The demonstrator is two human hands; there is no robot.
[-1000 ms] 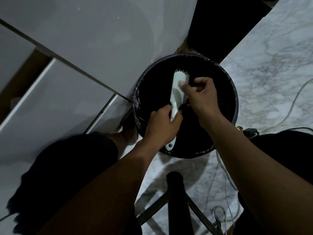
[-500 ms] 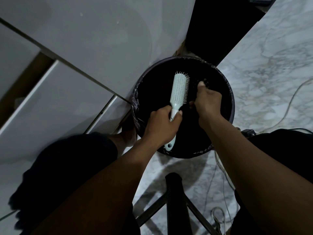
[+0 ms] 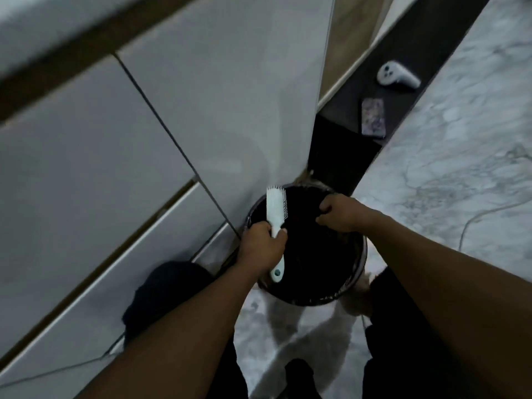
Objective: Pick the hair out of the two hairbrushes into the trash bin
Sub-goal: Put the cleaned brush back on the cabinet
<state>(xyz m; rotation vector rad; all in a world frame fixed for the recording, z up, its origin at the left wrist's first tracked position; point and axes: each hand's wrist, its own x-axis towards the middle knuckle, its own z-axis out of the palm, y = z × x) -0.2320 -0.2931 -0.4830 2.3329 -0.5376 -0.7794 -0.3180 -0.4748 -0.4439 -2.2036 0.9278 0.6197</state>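
A white hairbrush (image 3: 275,207) stands upright over the left rim of the round black-lined trash bin (image 3: 357,272), its bristles facing right. My left hand (image 3: 260,249) is wrapped around the brush's handle, and the handle's end sticks out below my fist. My right hand (image 3: 341,214) hovers over the bin's far right side, a hand's width from the brush, with its fingers curled downward. Any hair in those fingers cannot be made out against the black liner. I see no second brush.
White cabinet fronts (image 3: 144,168) rise on the left, close behind the bin. A white controller (image 3: 397,76) and a patterned flat case (image 3: 373,116) lie on a dark strip beyond. Marble floor (image 3: 446,168) with a thin cable (image 3: 475,220) spreads to the right. A dark stool part (image 3: 299,375) is below.
My right hand has left the bristles and moved right over the bin. The brush has shifted to the bin's left rim. My view has tilted up, showing more cabinet and floor.
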